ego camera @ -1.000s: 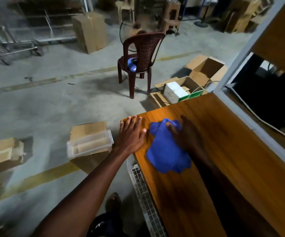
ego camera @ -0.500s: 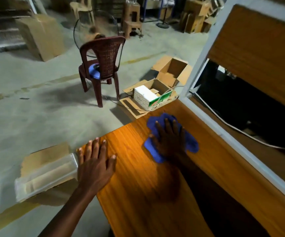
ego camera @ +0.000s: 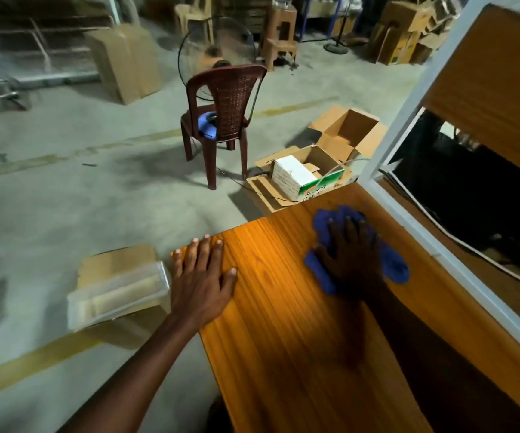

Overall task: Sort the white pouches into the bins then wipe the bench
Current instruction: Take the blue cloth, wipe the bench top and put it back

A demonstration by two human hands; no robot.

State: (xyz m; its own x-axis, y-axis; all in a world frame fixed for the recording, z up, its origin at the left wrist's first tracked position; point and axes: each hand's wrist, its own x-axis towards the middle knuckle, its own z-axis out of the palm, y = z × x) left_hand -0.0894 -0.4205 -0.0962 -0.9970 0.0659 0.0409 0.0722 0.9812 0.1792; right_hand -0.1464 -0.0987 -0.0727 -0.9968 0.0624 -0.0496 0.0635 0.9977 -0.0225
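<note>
The orange wooden bench point(ego camera: 286, 323) fills the lower right. A crumpled blue cloth point(ego camera: 391, 264) lies near its far end, close to the white frame. My right hand point(ego camera: 350, 254) presses flat on the cloth with the fingers spread and straight. My left hand point(ego camera: 204, 276) rests flat on the bench's left corner, fingers straight, holding nothing. A clear plastic bin point(ego camera: 118, 293) sits on a cardboard box left of the bench, on the floor. No white pouches are in sight on the bench.
A white metal frame point(ego camera: 458, 267) and a wooden panel point(ego camera: 496, 89) bound the bench on the right. Beyond the far edge stand open cardboard boxes point(ego camera: 330, 164) and a dark red plastic chair point(ego camera: 224, 120) with a fan behind it. Grey concrete floor lies to the left.
My right hand has pushed the blue cloth away from me toward the bench's far right end. My left hand stays planted on the left corner while the view has swung.
</note>
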